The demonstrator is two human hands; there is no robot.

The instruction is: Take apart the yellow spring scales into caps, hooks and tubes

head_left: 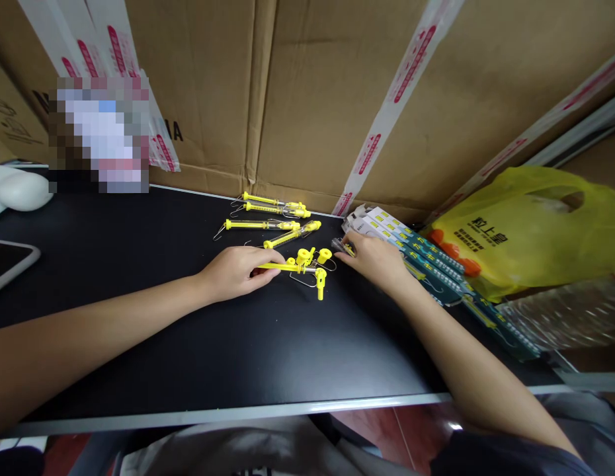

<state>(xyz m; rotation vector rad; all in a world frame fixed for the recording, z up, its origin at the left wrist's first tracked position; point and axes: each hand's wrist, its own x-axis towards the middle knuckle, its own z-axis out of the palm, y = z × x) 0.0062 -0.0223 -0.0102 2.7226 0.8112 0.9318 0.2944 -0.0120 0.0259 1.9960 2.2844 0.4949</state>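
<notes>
My left hand [235, 270] rests on the black tabletop [188, 344], fingers closed round a yellow pen-like tool [280, 266] with a wire clip. Small yellow plastic parts [315, 264] lie loose just right of it. My right hand [369, 258] reaches to the edge of a row of blue and white packaged cards [416, 254] and pinches a small grey and yellow piece [342, 247]. Several more yellow pen-like tools [272, 218] lie in a loose group beyond both hands.
Large taped cardboard boxes [312, 92] wall off the back of the table. A yellow plastic bag [530, 225] sits at the right with clear wrapping [565, 311] below it. A white object [20, 188] and a tablet's corner [10, 261] lie at the left.
</notes>
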